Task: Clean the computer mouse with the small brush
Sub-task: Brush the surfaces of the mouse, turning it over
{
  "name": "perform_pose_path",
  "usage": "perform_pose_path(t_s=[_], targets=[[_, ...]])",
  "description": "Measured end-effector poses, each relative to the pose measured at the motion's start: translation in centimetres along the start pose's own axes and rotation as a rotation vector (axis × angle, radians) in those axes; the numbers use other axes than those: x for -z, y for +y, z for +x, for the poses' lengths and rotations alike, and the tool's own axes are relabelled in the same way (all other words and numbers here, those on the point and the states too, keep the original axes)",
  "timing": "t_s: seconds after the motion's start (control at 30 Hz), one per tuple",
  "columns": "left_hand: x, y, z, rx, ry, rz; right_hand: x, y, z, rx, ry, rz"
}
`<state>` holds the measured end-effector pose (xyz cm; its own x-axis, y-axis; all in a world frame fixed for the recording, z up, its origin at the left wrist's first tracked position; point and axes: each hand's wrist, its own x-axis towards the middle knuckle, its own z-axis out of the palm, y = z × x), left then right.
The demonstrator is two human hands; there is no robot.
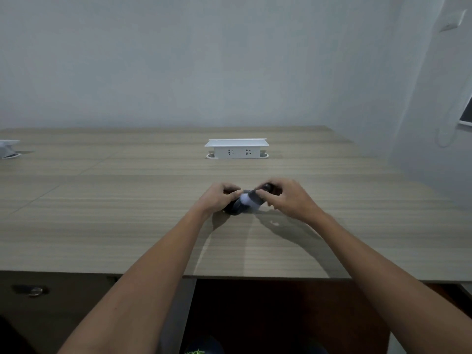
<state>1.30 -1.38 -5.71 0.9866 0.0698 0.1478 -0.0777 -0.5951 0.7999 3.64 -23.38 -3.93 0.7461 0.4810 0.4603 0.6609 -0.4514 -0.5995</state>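
A dark computer mouse (233, 208) rests on the wooden table (127, 226) in the middle of the view. My left hand (219, 198) grips it from the left side. My right hand (288, 198) holds a small brush (251, 200) with a dark handle and pale bristles. The bristles lie against the top of the mouse. The brush is blurred, and my fingers hide much of the mouse and the handle.
A white pop-up socket box (237, 148) stands on the table behind my hands. Another white socket box (9, 146) sits at the far left edge. The table's front edge (229, 277) runs below my forearms, with a drawer lock (34, 291) underneath at left.
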Motion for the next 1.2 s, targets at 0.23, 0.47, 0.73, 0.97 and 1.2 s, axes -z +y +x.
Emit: perform_pose_path(t_s=[0.23,0.47,0.73,0.97,1.2], targets=[[0.0,0.3,0.0,0.035,-0.005,0.002,0.1,0.2,0.9,-0.009,0.092,-0.119],[-0.1,0.2,-0.1,0.021,0.005,-0.003,-0.1,0.1,1.1,-0.034,0.078,-0.233],[-0.1,0.0,0.0,0.014,-0.002,-0.01,-0.3,0.1,0.9,-0.03,0.013,-0.27],[0.0,0.0,-0.1,0.01,-0.02,-0.038,-0.7,-0.3,0.7,0.007,-0.111,-0.206],[-0.1,0.0,-0.2,-0.016,-0.005,-0.055,-0.9,-1.5,0.6,0.052,-0.186,-0.076]])
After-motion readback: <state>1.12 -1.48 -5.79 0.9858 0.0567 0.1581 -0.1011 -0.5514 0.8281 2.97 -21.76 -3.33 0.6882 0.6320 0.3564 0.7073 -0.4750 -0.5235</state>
